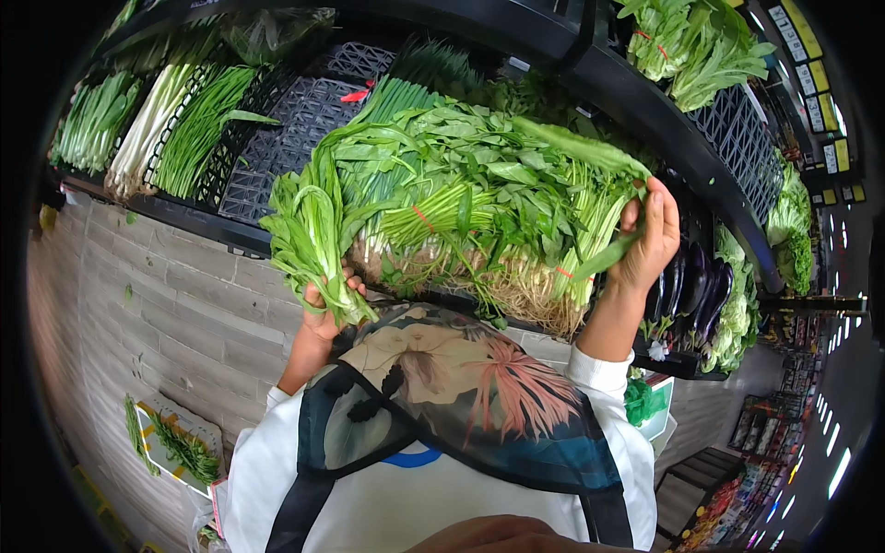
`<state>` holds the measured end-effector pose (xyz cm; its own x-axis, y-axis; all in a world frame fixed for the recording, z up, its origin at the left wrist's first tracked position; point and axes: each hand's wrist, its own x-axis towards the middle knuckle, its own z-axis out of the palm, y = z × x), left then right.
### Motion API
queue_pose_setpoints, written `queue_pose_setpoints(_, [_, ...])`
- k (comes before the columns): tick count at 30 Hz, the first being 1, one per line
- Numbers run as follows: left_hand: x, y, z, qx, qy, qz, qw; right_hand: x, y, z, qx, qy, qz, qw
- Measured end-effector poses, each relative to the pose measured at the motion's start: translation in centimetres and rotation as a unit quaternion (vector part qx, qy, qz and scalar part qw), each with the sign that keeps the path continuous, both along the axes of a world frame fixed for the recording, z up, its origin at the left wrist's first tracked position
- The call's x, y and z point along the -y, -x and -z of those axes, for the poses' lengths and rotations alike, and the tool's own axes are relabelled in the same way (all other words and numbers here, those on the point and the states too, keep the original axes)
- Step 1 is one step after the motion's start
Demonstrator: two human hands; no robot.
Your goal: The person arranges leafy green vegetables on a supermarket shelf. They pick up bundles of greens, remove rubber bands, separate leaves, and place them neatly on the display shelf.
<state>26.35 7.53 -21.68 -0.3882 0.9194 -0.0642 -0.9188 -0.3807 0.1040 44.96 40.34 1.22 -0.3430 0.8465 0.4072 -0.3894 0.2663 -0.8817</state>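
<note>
My left hand point(325, 309) grips the base of a bunch of long-leaf lettuce point(318, 214), whose leaves point up and fold over at the top. At the right, my right hand point(648, 231) pinches a long green leaf point(581, 145) between thumb and fingers; part of the leaf hangs below the hand. Between my hands lie leafy greens point(484, 138), a bundle of green stems point(435, 216) with a red tie, and a tied bunch of pale green stems point(584, 256). Tangled roots point(525, 283) show along the front edge.
Black plastic crates point(276, 138) stand left of the greens, beside garlic chives point(200, 131) and scallions point(148, 124). Eggplants point(691, 287) lie to the right. A dark shelf edge point(643, 83) curves above. A box with greens point(180, 442) stands on the floor at lower left.
</note>
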Motion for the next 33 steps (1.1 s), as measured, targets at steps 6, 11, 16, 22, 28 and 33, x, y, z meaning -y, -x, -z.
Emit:
queue_pose_setpoints(6, [0.4,1.1,-1.7,-0.19,0.077,0.022,0.978,3.8,-0.2,-2.4,0.293,-0.09,-0.281,0.909])
queue_pose_setpoints(11, [-2.0,2.1,-5.7,-0.302,0.054,0.005,0.952,6.7,3.9,0.2,0.307,-0.147,-0.478,0.81])
queue_pose_setpoints(16, [-2.2,1.2,-5.8,-0.314,0.046,0.06,0.947,7.6,7.7,2.5,0.299,-0.174,-0.45,0.824])
queue_pose_setpoints(22, [0.6,1.9,-1.7,-0.27,0.088,0.133,0.949,7.0,10.9,6.0,0.304,-0.265,-0.386,0.83])
queue_pose_setpoints(28, [1.4,4.4,-3.6,-0.153,-0.029,0.097,0.983,7.7,11.3,5.6,0.347,-0.488,0.038,0.8])
queue_pose_setpoints(33, [-1.3,4.3,-7.0,-0.146,-0.072,-0.046,0.986,10.3,10.7,5.9,0.325,-0.217,-0.251,0.885])
